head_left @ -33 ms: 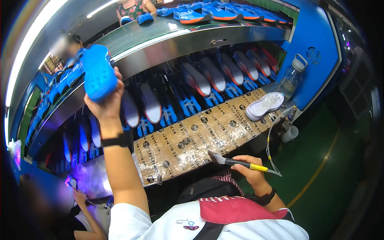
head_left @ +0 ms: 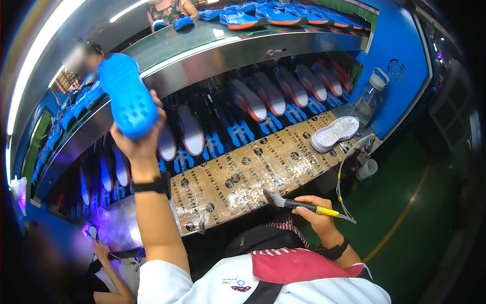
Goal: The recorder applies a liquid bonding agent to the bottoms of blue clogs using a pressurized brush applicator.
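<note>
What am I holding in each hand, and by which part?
Your left hand holds a blue shoe sole by its lower, dimpled end; your right hand holds a brush by its black-and-yellow handle.

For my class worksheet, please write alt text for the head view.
A person's left grip holds up a blue shoe sole while the right grip holds a black-and-yellow-handled brush. Cardboard in front bears a white sole; beyond it are a row of dark shoes and, above, more blue soles.
</note>
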### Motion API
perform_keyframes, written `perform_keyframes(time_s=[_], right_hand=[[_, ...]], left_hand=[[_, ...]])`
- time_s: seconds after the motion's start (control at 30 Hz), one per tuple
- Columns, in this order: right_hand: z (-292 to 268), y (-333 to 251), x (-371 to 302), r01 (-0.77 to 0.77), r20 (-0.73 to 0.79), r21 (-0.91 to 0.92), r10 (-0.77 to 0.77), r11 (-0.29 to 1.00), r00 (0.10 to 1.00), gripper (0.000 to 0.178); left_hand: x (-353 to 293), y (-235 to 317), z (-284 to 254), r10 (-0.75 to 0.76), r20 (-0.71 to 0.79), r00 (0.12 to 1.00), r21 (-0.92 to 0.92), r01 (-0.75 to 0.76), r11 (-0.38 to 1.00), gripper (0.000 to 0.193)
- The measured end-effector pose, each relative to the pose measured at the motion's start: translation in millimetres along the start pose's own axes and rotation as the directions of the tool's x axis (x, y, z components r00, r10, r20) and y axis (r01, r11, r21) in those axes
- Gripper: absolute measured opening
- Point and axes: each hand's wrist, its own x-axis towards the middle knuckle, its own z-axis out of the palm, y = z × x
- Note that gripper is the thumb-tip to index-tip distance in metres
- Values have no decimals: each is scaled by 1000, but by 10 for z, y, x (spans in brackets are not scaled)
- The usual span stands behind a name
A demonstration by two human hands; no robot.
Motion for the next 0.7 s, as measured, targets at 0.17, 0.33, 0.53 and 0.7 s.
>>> perform_keyframes(time_s=[0.17,0.33,0.53,0.7], right_hand=[[79,-181,102,35,-7,113,-34,993,999,22],[365,-524,232,171,125,39,-175,985,977,21],[753,-838,454,681,155,-462,-704,569,693,24],[908,-692,449,724,270,-585,-754,366,599,29]], left_hand=[[-956,-625,-67,-267,-96,959,76,275,959,83],[-1746,-1198,-273,-498,-164,852,-45,498,866,83],[-2103,-1567,25,-684,-240,689,-131,675,726,91],[-2276,-1603,19,-725,-236,647,-171,707,686,86]])
